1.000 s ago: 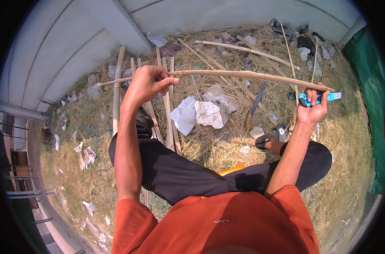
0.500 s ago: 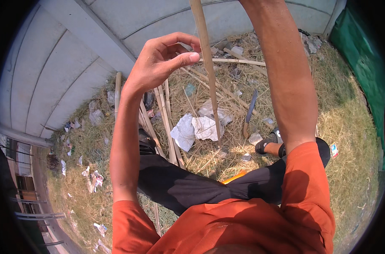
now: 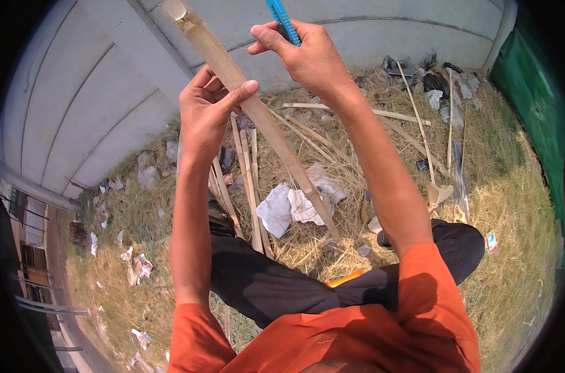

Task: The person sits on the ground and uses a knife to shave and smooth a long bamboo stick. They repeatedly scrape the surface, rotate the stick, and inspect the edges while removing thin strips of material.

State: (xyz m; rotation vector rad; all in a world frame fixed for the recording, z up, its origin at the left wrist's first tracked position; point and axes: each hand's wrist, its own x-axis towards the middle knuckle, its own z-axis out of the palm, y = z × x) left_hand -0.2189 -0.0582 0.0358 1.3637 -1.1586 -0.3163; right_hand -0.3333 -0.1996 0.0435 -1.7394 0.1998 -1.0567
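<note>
The left hand has its fingers clamped on a bamboo strip, the thumb flat on the near face and the others curled behind the edge. The right hand has its fingers closed round a blue cutter, held upright; its top leaves the view, and I cannot tell whether a blade is out.

The strip's long axis slants from a jointed end at upper left, past the left hand, down and right towards the ground between the legs; whether its lower end touches there is unclear. The left hand is the nearer one, being on it. The right hand and cutter sit to the right of its upper part, apart from it, with a gap of air between.

Below, the dark trousers flank the lower end, and pale lumps lie behind it. Loose strips rest on the grassy ground to the left, and more thin lengths towards its far edge. A wall bounds that far edge; a green sheet bounds the right.
</note>
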